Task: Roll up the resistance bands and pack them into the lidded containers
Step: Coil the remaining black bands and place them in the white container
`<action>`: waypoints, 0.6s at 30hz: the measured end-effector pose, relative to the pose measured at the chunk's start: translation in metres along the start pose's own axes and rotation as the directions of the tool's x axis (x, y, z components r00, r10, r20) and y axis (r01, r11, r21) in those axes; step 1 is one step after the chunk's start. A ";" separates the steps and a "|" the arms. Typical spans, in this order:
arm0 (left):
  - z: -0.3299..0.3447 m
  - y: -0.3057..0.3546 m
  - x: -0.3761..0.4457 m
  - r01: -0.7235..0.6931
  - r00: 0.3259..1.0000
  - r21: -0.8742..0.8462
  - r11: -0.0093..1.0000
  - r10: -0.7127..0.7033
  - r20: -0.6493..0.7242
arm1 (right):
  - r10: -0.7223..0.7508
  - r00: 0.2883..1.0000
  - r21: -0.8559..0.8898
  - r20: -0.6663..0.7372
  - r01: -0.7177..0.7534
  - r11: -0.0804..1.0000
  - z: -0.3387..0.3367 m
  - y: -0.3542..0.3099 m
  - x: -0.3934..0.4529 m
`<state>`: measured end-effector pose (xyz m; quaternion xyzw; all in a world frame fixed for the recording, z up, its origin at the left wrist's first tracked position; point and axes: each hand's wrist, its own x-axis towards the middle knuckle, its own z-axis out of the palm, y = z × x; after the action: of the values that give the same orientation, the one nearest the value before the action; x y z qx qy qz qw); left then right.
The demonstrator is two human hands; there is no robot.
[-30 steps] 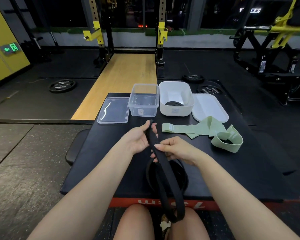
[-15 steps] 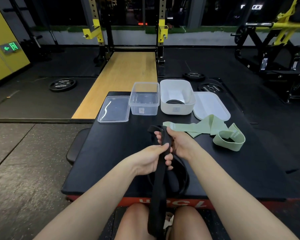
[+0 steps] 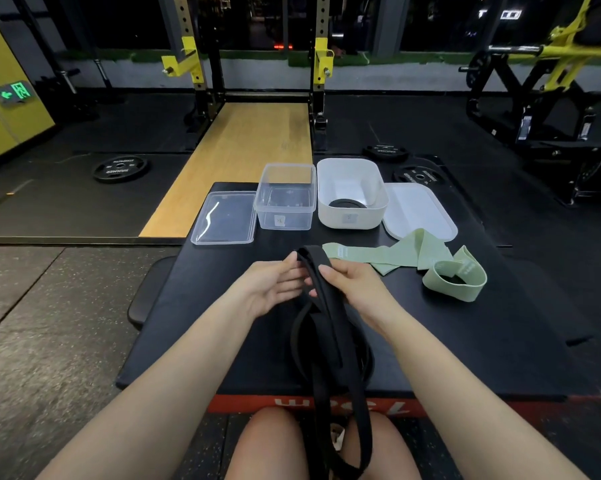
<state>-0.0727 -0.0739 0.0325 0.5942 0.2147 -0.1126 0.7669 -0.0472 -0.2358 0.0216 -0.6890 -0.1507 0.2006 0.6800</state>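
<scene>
A person sits at the near edge of a black platform point(image 3: 195, 306), both forearms reaching forward over it. The left hand point(image 3: 267, 285) and the right hand point(image 3: 352, 287) meet at the platform's middle and hold the folded top end of a black band point(image 3: 321, 292) between them. The left hand's fingers lie nearly straight against the band's left side, with the thumb up beside the fold. The right hand's thumb and fingers pinch the band from the right.

From the hands the black band runs down toward the viewer as a long loop. It passes over a dark coil that lies on the platform. It then hangs past the near edge between the person's knees.

At the far side of the platform stand two open containers. The clear box point(image 3: 285, 197) is on the left, with its clear lid point(image 3: 224, 216) flat just to its left. The white box point(image 3: 352, 194) is on the right, touching the clear box. A dark rolled band point(image 3: 347, 204) lies inside it. Its white lid point(image 3: 418, 209) lies flat just to its right.

A green band point(image 3: 396, 252) stretches flat, right of the hands, its far end overlapping the white lid. A second green loop point(image 3: 454, 278) stands on edge at the right, touching the flat one.
</scene>
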 end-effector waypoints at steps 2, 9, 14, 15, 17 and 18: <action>0.003 0.003 -0.001 0.013 1.000 -0.030 0.999 -0.013 -0.007 | -0.034 0.999 -0.131 0.013 0.036 0.991 0.001 0.006 -0.002; 0.008 0.002 -0.002 -0.070 0.998 0.050 0.996 0.070 -0.004 | -0.020 0.999 -0.525 -0.039 -0.003 0.851 0.005 0.011 -0.006; 0.009 -0.004 -0.007 -0.153 0.988 0.112 0.982 0.153 0.006 | 0.034 0.992 -0.333 -0.118 -0.071 0.940 0.004 0.015 -0.003; 0.010 -0.005 -0.007 -0.168 0.986 0.134 0.977 0.167 0.022 | 0.055 0.988 -0.250 -0.144 -0.090 0.964 0.003 0.017 0.000; 0.013 -0.008 -0.010 -0.174 0.985 0.162 0.971 0.170 0.041 | 0.126 0.982 -0.079 -0.143 -0.138 0.987 0.004 0.013 0.001; 0.015 -0.009 -0.011 -0.169 0.986 0.169 0.971 0.165 0.040 | 0.153 0.979 0.006 -0.138 -0.154 0.988 0.003 0.010 0.002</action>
<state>-0.0834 -0.0917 0.0325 0.6726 0.1436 -0.0735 0.7222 -0.0476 -0.2323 0.0115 -0.7122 -0.0503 0.2041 0.6697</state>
